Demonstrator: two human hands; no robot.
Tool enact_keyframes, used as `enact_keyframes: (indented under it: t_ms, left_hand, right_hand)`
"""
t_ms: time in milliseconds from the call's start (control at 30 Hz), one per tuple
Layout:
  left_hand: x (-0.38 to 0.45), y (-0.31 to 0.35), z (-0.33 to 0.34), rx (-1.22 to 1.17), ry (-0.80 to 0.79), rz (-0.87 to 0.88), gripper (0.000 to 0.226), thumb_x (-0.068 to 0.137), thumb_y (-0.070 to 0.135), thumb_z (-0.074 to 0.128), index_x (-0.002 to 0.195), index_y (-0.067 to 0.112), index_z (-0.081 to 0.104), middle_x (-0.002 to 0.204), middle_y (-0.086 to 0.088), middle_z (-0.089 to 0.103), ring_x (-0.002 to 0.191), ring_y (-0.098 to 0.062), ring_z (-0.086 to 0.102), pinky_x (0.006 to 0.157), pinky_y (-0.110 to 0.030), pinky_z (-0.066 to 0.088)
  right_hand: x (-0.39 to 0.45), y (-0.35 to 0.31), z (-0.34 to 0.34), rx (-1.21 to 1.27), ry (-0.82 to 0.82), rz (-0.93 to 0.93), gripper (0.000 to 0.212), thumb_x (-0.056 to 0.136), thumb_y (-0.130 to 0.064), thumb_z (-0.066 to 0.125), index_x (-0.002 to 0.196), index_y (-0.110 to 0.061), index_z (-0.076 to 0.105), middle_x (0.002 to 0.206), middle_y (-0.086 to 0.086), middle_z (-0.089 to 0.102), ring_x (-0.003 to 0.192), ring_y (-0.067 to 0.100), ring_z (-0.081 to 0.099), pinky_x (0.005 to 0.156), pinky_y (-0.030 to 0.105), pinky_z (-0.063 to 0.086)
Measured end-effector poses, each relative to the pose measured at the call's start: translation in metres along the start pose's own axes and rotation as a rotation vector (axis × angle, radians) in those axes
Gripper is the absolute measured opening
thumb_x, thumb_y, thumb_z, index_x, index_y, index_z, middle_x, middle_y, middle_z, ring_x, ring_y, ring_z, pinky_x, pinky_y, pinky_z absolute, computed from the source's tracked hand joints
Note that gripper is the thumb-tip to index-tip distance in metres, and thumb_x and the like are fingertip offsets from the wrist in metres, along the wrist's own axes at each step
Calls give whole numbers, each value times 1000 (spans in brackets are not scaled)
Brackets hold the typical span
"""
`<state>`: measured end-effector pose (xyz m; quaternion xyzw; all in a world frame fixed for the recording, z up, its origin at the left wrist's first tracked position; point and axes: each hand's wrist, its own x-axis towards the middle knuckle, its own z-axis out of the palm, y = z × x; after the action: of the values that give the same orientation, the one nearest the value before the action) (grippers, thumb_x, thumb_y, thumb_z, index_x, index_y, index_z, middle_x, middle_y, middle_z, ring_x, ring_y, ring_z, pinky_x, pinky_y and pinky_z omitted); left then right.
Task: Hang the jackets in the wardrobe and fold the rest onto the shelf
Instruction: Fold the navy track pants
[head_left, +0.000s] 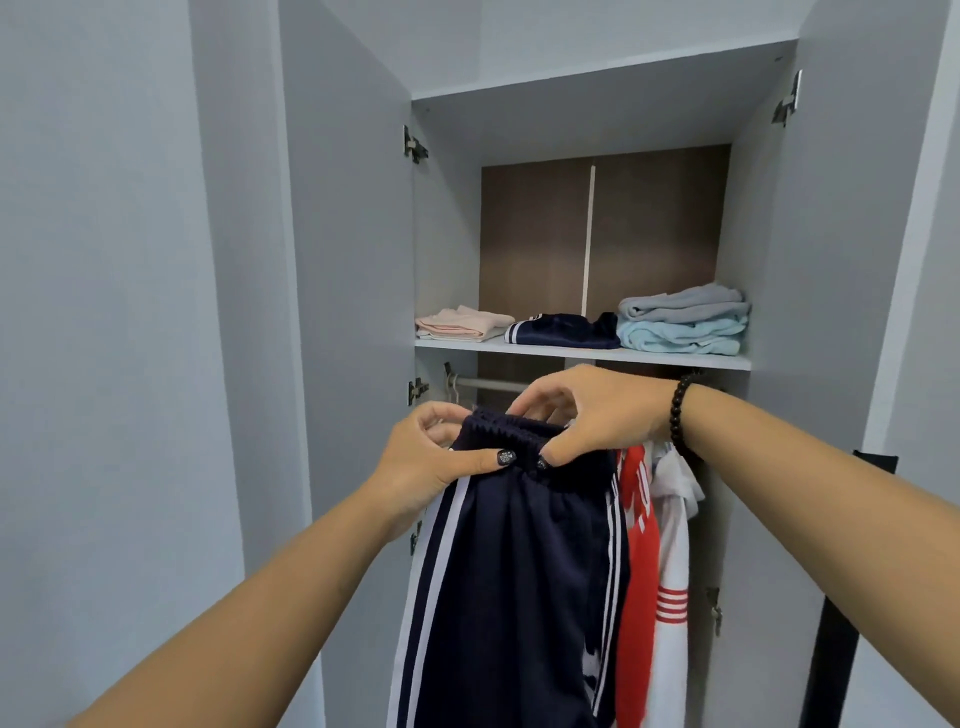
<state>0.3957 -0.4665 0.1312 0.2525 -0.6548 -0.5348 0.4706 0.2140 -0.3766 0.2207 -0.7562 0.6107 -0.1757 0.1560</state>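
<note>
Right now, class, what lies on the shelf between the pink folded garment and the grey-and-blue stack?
A folded navy garment with white stripes, seen in the head view.

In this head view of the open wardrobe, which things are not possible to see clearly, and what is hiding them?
- Hanging rail, head view: only a short left stretch shows; the right hand covers the rest.
- Hangers: hidden behind the navy striped garment and both hands; the left hand pinches its waistband.
- Red and white garment: its type is unclear, partly covered, cut off by the bottom edge.
- Wardrobe floor: below the frame.
</note>
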Motion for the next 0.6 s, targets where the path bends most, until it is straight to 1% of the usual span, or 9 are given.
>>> enact_keyframes:
  t_ms: [100, 133, 167, 200, 267, 300, 367, 467, 600]
  left_hand:
    - [-15, -5, -4, 10, 153, -86, 54, 58, 15, 92, 105, 13, 66, 96, -5, 75, 86, -19, 73, 76, -32, 60]
    - [-19, -5, -6, 1, 207, -113, 52, 59, 16, 92, 105, 12, 67, 97, -5, 74, 85, -19, 73, 77, -34, 60]
    - [-24, -5, -9, -4, 254, -125, 50, 60, 15, 91, 104, 11, 68, 97, -5, 74, 84, -20, 73, 76, -34, 60]
    - [-29, -4, -11, -1, 297, -122, 48, 61, 14, 91, 103, 10, 68, 96, -6, 73, 83, -20, 72, 74, -32, 60]
    - [-37, -1, -13, 34, 385, -87, 46, 62, 11, 90, 100, 10, 66, 93, -6, 71, 80, -19, 70, 68, -28, 58]
    - [-42, 1, -13, 67, 423, -65, 46, 61, 11, 91, 99, 11, 64, 92, -6, 69, 79, -18, 69, 68, -27, 58]
    - [-51, 1, -14, 167, 473, -24, 48, 58, 13, 93, 96, 14, 63, 90, -3, 68, 80, -17, 67, 72, -29, 58]
    - [-66, -2, -17, 273, 462, 17, 48, 59, 11, 91, 95, 19, 62, 89, -2, 70, 79, -18, 69, 72, -32, 59]
    - [-92, -18, -11, 321, 388, 137, 39, 64, 1, 84, 94, 22, 70, 87, 7, 73, 76, -3, 69, 70, -19, 57]
  right_hand:
    - [9, 0, 12, -411, 318, 47, 13, 79, -20, 69, 92, -20, 64, 94, -6, 62, 92, 16, 61, 78, 29, 54]
    - [13, 1, 20, -457, 431, 91, 4, 81, -20, 65, 82, -21, 61, 89, -4, 61, 89, 18, 61, 74, 31, 53]
    - [17, 2, 27, -384, 476, 155, 8, 84, -20, 61, 76, -19, 60, 83, -1, 63, 83, 20, 63, 69, 31, 53]
    - [19, 0, 36, -170, 423, 241, 16, 88, -22, 58, 74, -15, 61, 76, 2, 65, 74, 20, 65, 60, 28, 53]
    - [21, -11, 54, 360, 138, 464, 40, 96, -37, 47, 81, -4, 65, 70, 10, 68, 59, 22, 66, 50, 23, 50]
    - [21, -17, 61, 541, 14, 534, 52, 97, -46, 42, 89, 0, 65, 79, 14, 70, 63, 25, 68, 51, 25, 52]
    - [25, -24, 72, 795, -76, 587, 70, 94, -58, 39, 107, 7, 60, 106, 22, 67, 77, 32, 69, 61, 31, 57]
    - [37, -35, 87, 1055, -74, 581, 74, 86, -60, 52, 123, 4, 49, 125, 25, 57, 87, 38, 66, 72, 40, 57]
    - [52, -49, 104, 1053, -20, 556, 52, 76, -48, 70, 114, -14, 59, 108, 13, 68, 94, 30, 66, 80, 43, 55]
